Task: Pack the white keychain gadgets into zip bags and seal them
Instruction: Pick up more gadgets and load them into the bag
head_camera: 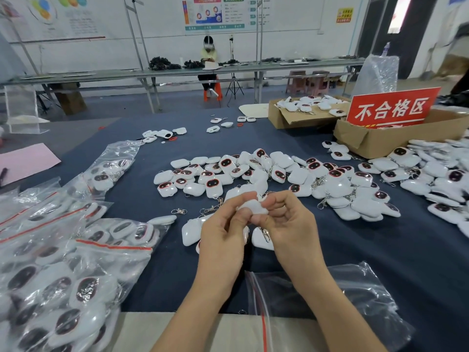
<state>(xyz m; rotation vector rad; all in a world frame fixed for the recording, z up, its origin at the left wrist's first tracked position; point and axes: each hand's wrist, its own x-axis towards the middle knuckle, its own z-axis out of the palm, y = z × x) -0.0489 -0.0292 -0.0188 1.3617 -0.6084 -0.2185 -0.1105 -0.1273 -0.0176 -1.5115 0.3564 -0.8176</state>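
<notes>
Both my hands meet above the dark blue table (380, 250). My left hand (223, 224) and my right hand (286, 219) pinch one white keychain gadget (252, 206) between their fingertips. A big heap of loose white gadgets (266, 174) with dark red-rimmed screens lies just beyond. Two more gadgets (190, 232) lie under my hands, partly hidden. An empty zip bag (342, 295) with a red seal strip lies flat near the front edge under my right forearm. Filled zip bags (63, 275) are stacked at the left.
Another heap of gadgets (436, 174) spreads at the right. Two cardboard boxes (304, 115) (396, 138) stand at the back right, one with a red sign (390, 107). A few gadgets (165, 134) lie scattered further back. A person (209, 69) sits at a far bench.
</notes>
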